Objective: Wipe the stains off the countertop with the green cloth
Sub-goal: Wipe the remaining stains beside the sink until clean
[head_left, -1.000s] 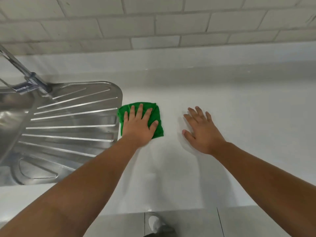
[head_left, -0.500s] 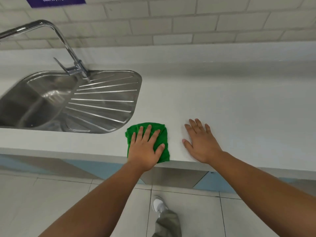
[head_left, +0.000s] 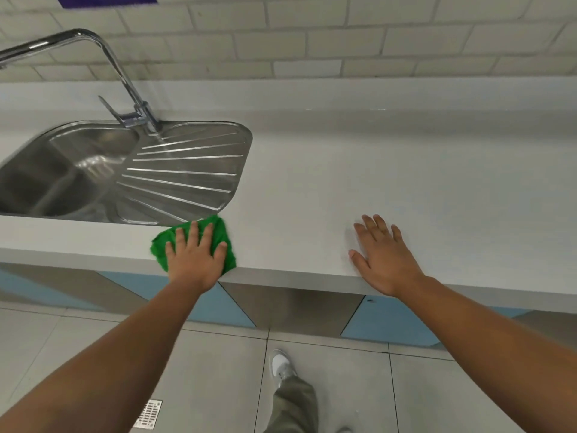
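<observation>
The green cloth (head_left: 221, 235) lies crumpled at the front edge of the white countertop (head_left: 359, 182), just below the corner of the steel drainboard. My left hand (head_left: 195, 257) presses flat on the cloth with fingers spread, covering its middle. My right hand (head_left: 382, 257) rests palm down on the bare countertop to the right, fingers apart, holding nothing. No stains are visible on the countertop from here.
A steel sink with ribbed drainboard (head_left: 187, 170) and a tall tap (head_left: 137, 101) sit at the left. A tiled wall (head_left: 343, 42) backs the counter. Below are blue and grey cabinet fronts (head_left: 390, 320), a tiled floor, a floor drain (head_left: 148, 414) and my shoe (head_left: 281, 365).
My left hand has slid the cloth from beside the drainboard toward the counter's front edge and slightly left. The view has pulled back. My right hand stays flat on the counter.
</observation>
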A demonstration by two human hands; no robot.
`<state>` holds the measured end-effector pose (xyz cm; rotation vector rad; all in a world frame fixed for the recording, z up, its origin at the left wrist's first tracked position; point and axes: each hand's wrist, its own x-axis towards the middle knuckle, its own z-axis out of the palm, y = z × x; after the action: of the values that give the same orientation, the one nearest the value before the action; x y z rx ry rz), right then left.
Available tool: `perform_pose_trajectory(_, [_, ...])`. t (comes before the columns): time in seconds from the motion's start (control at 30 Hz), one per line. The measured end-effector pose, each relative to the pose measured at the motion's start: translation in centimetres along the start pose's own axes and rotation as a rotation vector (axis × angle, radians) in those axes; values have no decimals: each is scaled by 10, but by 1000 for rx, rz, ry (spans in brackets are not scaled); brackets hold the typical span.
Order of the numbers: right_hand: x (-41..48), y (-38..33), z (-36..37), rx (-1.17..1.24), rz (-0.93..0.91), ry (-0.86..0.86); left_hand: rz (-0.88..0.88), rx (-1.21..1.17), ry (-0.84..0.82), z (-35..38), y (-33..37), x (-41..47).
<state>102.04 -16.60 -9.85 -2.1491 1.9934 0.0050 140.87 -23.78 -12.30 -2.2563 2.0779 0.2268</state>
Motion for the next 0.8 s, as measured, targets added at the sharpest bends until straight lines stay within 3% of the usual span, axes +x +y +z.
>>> perform_pose_trajectory(0.17, [-24,30,-2,19,42,6,265,42,-9,9,121,-35])
perform_pose_trajectory(0.43, [-56,78,1,10,134,4,501,56,-89,22,261,-91])
perform_pose_trajectory(0.6, [-70,96,7,14,166,-4,617,25,-86,20,232,-86])
perform_pose_trajectory(0.8, [-72,110,6,46,172,-1,291,17,-47,7,146,-39])
